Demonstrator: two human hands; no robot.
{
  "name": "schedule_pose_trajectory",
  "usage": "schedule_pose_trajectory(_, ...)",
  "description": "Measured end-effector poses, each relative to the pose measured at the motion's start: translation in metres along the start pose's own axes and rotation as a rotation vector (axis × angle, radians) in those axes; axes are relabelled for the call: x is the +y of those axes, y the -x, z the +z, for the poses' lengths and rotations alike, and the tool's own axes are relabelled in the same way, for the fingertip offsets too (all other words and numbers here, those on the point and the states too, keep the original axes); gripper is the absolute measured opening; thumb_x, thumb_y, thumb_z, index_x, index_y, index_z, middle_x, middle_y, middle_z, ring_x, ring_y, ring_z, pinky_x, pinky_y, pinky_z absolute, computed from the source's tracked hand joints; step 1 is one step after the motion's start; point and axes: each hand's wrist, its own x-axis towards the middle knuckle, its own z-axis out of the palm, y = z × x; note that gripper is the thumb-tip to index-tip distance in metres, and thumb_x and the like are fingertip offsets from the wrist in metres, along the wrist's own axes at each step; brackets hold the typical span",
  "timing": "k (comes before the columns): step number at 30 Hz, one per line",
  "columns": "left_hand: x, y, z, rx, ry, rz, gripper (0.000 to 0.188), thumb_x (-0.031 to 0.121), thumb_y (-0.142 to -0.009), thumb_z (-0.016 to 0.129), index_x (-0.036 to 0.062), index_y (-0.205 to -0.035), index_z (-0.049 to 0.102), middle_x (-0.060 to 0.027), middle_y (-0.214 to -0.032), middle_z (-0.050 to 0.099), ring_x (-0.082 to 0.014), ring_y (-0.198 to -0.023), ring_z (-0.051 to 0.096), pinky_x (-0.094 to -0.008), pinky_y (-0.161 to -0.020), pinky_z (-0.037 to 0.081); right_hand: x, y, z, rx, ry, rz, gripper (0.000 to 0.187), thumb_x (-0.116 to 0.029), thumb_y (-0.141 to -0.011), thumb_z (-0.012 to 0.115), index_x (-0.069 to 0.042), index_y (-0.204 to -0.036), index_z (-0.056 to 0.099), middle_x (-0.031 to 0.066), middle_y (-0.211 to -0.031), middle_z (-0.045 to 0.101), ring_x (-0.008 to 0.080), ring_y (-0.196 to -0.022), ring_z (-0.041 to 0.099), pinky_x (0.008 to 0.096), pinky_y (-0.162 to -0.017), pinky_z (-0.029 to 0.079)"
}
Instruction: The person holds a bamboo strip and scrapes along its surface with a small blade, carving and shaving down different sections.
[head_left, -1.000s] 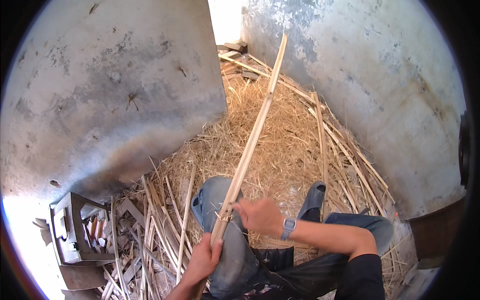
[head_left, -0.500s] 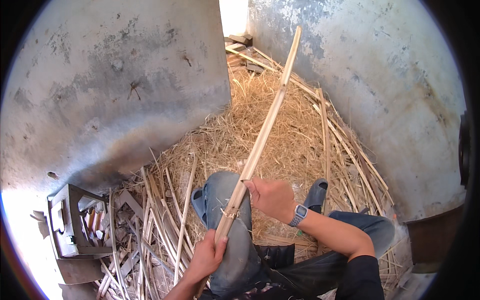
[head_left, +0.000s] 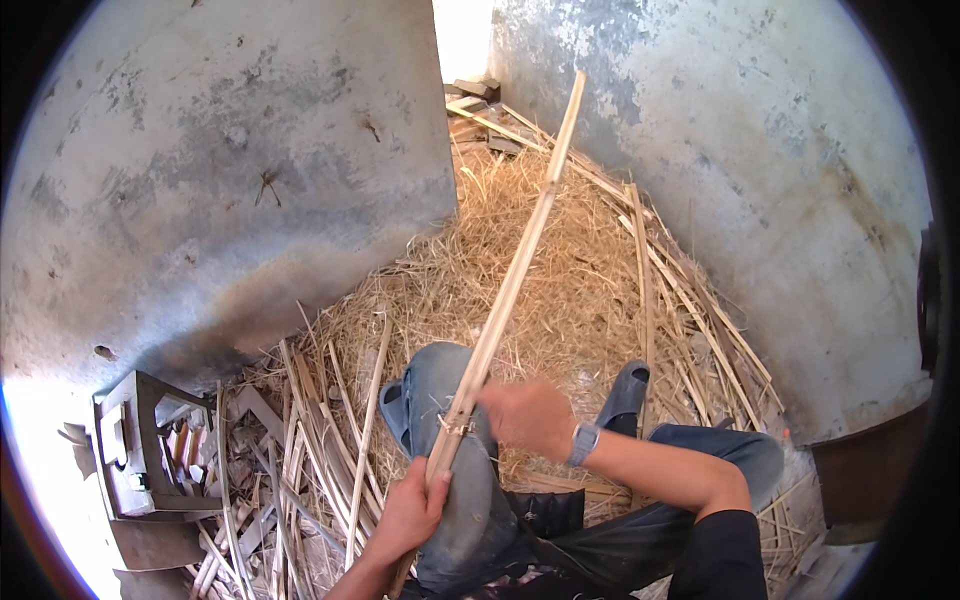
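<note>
**Cane held across the knee**

Left hand [head_left: 412,510] grips the cane [head_left: 510,285] at its lower end, anchoring it. Right hand [head_left: 527,418], blurred, closes beside the cane; grip unclear. Cane rests on the knee [head_left: 445,385] for support, pointing away over straw [head_left: 560,260].

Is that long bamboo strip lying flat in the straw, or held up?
Held up, slanting. The left hand grips the bamboo strip near its lower end above the knee; its far end rises over the straw.

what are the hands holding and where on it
A long bamboo strip, gripped at its near end by the left hand; the right hand sits just above, its hold blurred.
</note>
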Motion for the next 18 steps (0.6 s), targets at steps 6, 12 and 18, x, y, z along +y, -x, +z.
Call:
schedule_pose_trajectory(6,-0.01,0.003,0.004,0.001,0.06,0.043,0.029,0.029,-0.105,0.061,0.0002,-0.103,0.054,-0.02,-0.067,0.063,-0.035,-0.058,0.066,-0.0445,-0.057,0.05,0.0,-0.008,-0.026,0.062,-0.269,0.081,0.039,-0.037,-0.105,0.06,-0.006,-0.081,0.065,0.016,-0.056,0.058,0.032,-0.048,0.062,0.0429,-0.047,0.048)
schedule_pose_trajectory(12,0.046,-0.017,0.05,0.04,0.5,0.207,0.022,0.027,-0.11,0.056,0.0063,-0.114,0.051,0.0005,-0.07,0.055,-0.0065,-0.052,0.052,-0.0234,-0.045,0.041,-0.038,-0.029,-0.091,0.031,-0.681,0.229,0.043,-0.035,-0.096,0.076,0.002,-0.118,0.071,0.0012,-0.06,0.051,0.0077,-0.057,0.044,0.0302,-0.051,0.039)
schedule_pose_trajectory(18,0.105,-0.038,0.094,0.215,0.324,0.518,0.026,0.023,-0.109,0.056,0.0002,-0.118,0.048,-0.0113,-0.084,0.067,-0.0199,-0.065,0.064,-0.0331,-0.062,0.054,-0.042,-0.037,-0.133,-0.016,-0.684,0.229,0.046,-0.029,-0.089,0.083,-0.001,-0.123,0.07,-0.0022,-0.063,0.048,0.0077,-0.057,0.039,0.0289,-0.053,0.035)
